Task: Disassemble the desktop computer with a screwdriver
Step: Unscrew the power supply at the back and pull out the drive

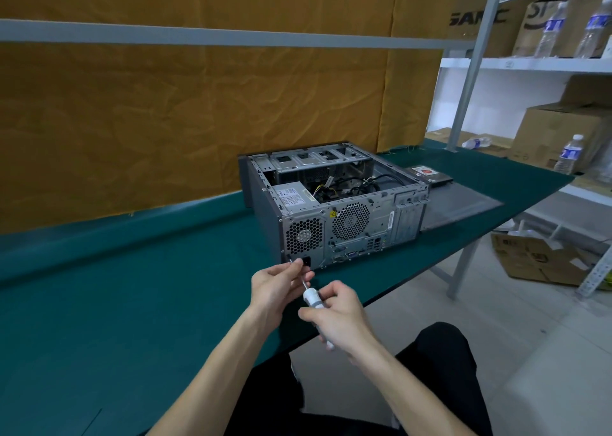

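Note:
An open grey desktop computer case lies on its side on the green table, its rear panel with two fan grilles facing me. My right hand grips the white handle of a screwdriver. The thin shaft points up and left to the lower left corner of the rear panel, by the power socket. My left hand pinches the shaft near its tip. Inside the case I see a power supply and black cables.
The case's removed side panel lies flat right of the case, with a hard drive behind it. White shelves at right carry cardboard boxes and water bottles. More boxes sit on the floor under the table's right end.

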Motion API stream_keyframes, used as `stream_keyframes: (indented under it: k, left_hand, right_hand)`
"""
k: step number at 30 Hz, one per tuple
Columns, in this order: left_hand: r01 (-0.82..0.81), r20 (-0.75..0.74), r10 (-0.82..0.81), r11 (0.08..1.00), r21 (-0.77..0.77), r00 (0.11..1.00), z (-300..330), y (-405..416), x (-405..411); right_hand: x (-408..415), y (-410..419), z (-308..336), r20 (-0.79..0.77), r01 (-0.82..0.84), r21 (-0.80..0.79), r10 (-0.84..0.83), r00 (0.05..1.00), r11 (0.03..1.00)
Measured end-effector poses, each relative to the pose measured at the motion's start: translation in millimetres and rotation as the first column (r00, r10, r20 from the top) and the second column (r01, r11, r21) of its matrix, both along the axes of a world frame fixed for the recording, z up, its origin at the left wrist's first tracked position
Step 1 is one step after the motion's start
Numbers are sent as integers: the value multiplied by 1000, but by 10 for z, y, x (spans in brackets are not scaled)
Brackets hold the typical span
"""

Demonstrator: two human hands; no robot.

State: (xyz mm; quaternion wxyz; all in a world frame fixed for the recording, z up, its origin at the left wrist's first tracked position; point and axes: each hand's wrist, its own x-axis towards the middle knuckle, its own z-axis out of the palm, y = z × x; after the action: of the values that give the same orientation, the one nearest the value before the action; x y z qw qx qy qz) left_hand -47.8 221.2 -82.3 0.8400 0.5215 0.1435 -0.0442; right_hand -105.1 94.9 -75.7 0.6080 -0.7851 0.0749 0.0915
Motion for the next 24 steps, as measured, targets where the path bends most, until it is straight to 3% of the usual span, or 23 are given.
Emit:
stream_keyframes:
  k: [2, 4, 6, 14, 24]
  left_hand:
    - [-9, -9, 9, 1000, -17, 1000, 8, -5, -1]
    - [-2, -15, 1, 997, -73, 1000, 7, -9, -12]
    - [10, -7, -10, 996, -83, 1000, -2, -8, -29]
    - [35, -1, -35, 997, -68, 999, -141, -17, -98]
    - [32, -9, -32, 999, -12, 999, -204, 6, -78]
  right_hand:
    - [6, 21, 10, -49, -19, 10, 20, 999, 1000]
    - [-7, 20, 25, -188, -49, 209, 89, 978, 977]
    - [-26, -4, 12, -222, -36, 299, 107, 969, 954]
    - [-83, -52, -86, -178, -64, 188, 98, 979, 980]
    - [-88, -26, -91, -219, -67, 228, 118, 969, 971]
